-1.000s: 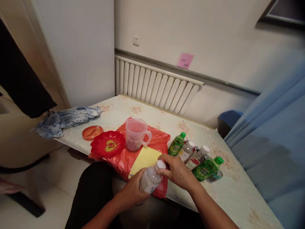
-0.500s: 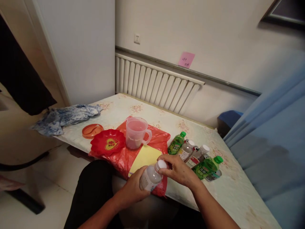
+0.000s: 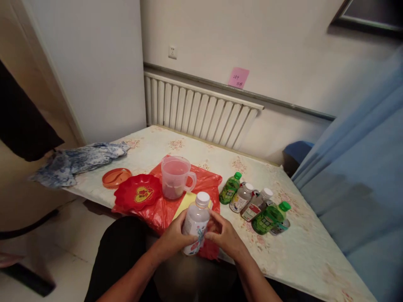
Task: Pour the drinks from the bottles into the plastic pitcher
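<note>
A clear plastic bottle (image 3: 197, 224) with a white cap and a printed label stands upright between my hands, over the table's front edge. My left hand (image 3: 175, 235) is wrapped round its left side. On the other side, my right hand (image 3: 227, 237) curves round the bottle with thumb and fingertips against it. Behind the bottle, yellow paper (image 3: 185, 202) lies partly hidden on a red plastic bag (image 3: 206, 178). A translucent pink pitcher (image 3: 176, 178) and a red scalloped plate (image 3: 138, 192) rest on that bag.
To the right stand a green bottle (image 3: 231, 188), two clear bottles with white caps (image 3: 242, 199) and another green bottle (image 3: 267, 220), with cans among them. An orange lid (image 3: 116, 178) and a blue-white cloth (image 3: 85, 161) lie left. A blue curtain (image 3: 355, 176) hangs at the right.
My right hand has moved from the cap down to the bottle's right side. The bottle has turned more upright, and its label now faces me. The view has shifted slightly.
</note>
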Motion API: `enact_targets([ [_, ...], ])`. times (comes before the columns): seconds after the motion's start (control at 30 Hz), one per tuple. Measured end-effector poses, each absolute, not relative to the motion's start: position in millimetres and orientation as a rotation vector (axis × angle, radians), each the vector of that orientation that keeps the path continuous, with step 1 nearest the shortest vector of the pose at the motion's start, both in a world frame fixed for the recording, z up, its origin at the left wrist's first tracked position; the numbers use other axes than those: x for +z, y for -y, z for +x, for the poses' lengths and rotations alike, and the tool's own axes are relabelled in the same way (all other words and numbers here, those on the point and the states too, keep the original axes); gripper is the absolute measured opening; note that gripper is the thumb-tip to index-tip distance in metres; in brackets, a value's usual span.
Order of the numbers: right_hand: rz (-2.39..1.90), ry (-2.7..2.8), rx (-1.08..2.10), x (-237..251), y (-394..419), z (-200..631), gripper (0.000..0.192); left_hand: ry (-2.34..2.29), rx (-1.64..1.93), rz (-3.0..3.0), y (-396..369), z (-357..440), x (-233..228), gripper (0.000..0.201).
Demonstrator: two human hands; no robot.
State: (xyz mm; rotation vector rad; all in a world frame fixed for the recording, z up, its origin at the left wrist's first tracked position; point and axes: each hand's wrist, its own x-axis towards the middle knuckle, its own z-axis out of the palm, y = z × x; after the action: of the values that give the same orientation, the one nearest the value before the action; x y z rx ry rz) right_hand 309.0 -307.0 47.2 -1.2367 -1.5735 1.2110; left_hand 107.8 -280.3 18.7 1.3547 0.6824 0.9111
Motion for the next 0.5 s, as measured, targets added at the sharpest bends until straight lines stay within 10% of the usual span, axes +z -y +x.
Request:
enact_targets([
  [0.5,-1.187,1.297,1.262,12.4,324.5,327.8,0.063,-0.772,0.657,1.709,281.6,146.3,24.6,0.076],
])
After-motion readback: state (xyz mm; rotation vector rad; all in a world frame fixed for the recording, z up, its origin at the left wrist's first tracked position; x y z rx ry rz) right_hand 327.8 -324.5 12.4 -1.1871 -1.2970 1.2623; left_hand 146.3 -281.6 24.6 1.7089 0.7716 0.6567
